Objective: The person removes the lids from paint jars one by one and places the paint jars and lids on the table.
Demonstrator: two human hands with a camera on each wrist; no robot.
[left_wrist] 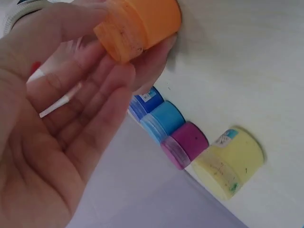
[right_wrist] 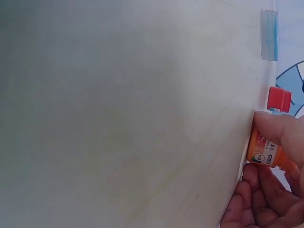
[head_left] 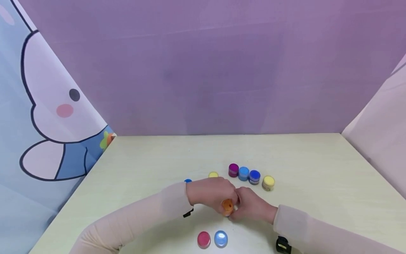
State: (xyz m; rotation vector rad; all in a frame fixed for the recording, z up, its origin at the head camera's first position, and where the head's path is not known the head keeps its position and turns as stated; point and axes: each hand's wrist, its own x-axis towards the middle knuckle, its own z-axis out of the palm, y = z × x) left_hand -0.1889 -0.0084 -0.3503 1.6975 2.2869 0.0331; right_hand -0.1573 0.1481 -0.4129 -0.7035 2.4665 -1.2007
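Where the surface (head_left: pixel 317 158) meets its near edge, a red lid (head_left: pixel 203 239) and a light blue lid (head_left: pixel 220 238) lie side by side, tops up, just in front of the hands. A black object (head_left: pixel 283 245) sits at the near edge beside the right sleeve; too small to identify.

Mid-surface, both hands meet over an orange paint pot (head_left: pixel 227 205). Left hand (head_left: pixel 211 193): fingers and thumb curled around the pot's cap end, gripping it. Right hand (head_left: pixel 252 206): thumb and fingers pinch the pot's labelled body. Pot is held tilted, just above the surface.

Just behind the left hand, a yellow pot (head_left: pixel 213 174) and a blue piece (head_left: pixel 188 181) show partly, mostly hidden by the hand.

Further toward the far edge, a touching row: purple pot (head_left: pixel 233 170), light blue pot (head_left: pixel 243 173), dark blue pot (head_left: pixel 254 177), yellow pot at the row's end (head_left: pixel 268 182).
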